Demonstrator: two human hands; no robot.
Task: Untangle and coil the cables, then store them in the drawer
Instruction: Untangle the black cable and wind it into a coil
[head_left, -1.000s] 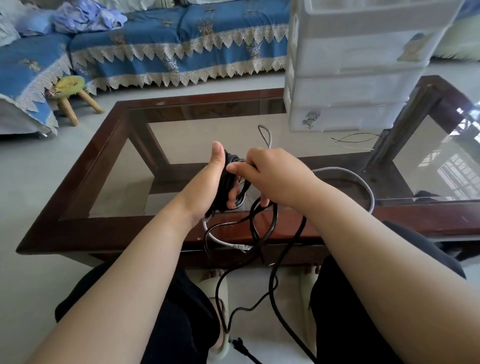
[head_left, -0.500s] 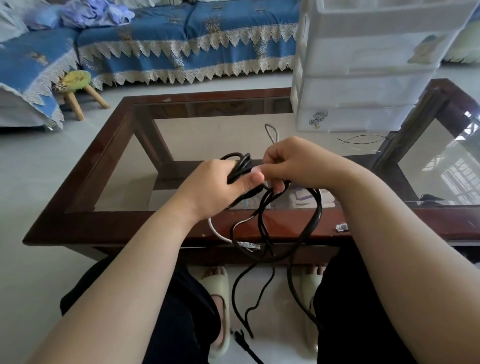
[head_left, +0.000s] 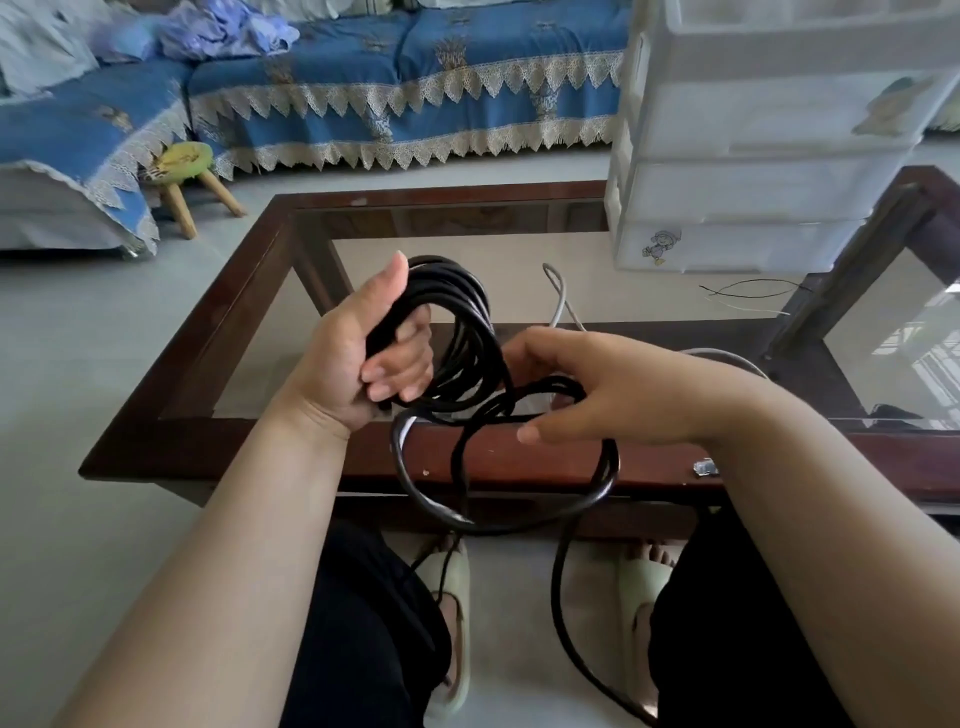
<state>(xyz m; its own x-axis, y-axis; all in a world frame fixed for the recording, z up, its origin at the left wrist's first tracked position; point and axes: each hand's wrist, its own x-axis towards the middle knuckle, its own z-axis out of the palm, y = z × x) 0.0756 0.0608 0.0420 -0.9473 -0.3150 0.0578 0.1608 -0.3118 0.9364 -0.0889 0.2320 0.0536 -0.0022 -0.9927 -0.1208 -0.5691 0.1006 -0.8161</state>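
Note:
A thick black cable (head_left: 470, 332) is wound in several loops, and my left hand (head_left: 358, 358) grips those loops above the near edge of the glass table (head_left: 249, 431). My right hand (head_left: 592, 395) holds a loose length of the same cable just to the right, its fingers curled round the strand. A big slack loop (head_left: 519, 525) hangs below both hands, and the rest trails down to the floor between my feet. A grey cable (head_left: 558, 296) lies on the glass behind my right hand. The white plastic drawer unit (head_left: 769, 171) stands at the table's far right, drawers closed.
Thin dark wires (head_left: 748, 291) lie on the glass in front of the drawer unit. A small clear connector (head_left: 704, 466) rests on the table's near wooden rim. A blue-covered sofa (head_left: 405, 78) and a small green stool (head_left: 182, 161) stand beyond the table.
My left hand has turned palm-up with the coil now standing open as a wide ring. My right hand has dropped lower and drawn another length of black cable across toward the coil.

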